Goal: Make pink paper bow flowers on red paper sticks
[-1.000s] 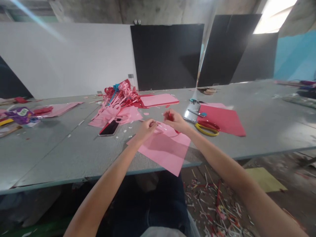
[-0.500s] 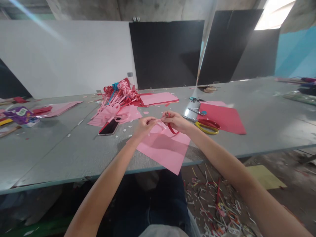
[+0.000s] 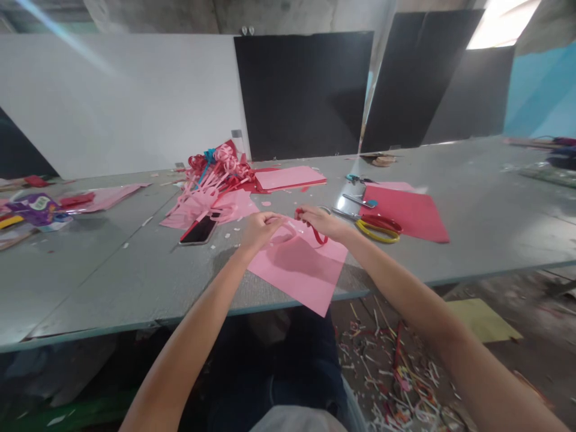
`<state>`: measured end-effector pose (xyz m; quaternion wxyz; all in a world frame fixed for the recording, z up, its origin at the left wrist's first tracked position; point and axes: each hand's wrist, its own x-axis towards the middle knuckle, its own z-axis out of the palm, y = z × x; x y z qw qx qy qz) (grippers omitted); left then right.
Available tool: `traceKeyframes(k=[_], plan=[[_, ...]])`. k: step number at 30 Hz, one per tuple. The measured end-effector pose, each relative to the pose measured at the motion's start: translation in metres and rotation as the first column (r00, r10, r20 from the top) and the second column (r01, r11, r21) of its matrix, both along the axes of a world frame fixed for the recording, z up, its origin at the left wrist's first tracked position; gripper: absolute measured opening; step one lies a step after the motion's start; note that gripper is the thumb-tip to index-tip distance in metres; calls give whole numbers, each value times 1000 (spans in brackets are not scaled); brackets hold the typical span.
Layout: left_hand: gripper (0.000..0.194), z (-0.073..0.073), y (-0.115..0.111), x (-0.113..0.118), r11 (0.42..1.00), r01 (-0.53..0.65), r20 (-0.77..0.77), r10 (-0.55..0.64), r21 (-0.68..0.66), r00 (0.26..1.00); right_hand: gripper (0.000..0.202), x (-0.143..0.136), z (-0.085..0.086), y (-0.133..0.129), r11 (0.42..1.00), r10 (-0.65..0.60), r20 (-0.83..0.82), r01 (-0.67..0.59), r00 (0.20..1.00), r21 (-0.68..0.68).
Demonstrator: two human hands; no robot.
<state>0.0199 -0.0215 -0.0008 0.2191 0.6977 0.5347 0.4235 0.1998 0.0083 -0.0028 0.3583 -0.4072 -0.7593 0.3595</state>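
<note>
A pink paper sheet [image 3: 306, 270] lies at the table's front edge, one corner hanging over it. Above its back left part my left hand [image 3: 263, 228] is closed, fingertips pinching a thin pink paper strip [image 3: 285, 235] that curls over the sheet. My right hand [image 3: 317, 221], a little to the right, is closed on a red paper strip [image 3: 320, 236], which loops down below the fingers. The two hands are slightly apart. Right of my right hand lie scissors [image 3: 378, 230] with red and yellow handles.
Left of the hands is a phone [image 3: 198, 231], with a heap of pink and red paper curls [image 3: 220, 171] behind it. Pink and red sheets [image 3: 290, 178] lie further back; a red stack [image 3: 405, 213] is at the right. Paper scraps litter the floor [image 3: 391, 372].
My hands have moved slightly apart; their fingertips were nearly touching before. The red strip's loop has shifted a little to the right with my right hand.
</note>
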Motion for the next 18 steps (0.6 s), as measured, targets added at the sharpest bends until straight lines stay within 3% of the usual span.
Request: traceKeyframes(k=[4,8,18], plan=[[29,0,-1,1,1000,0,-16,-1,-11,1000,23,1,-1,2,992,34,73,-42,997,121],[22,-1,2,0,999,-42,-20,42,10,999,20,1,-4,5,982,17,37,-24,999,190],[23,-5,6,0,999,2,4,-2,38,1000,18,-4,-11,7,992,17,-118,-2,993,123]])
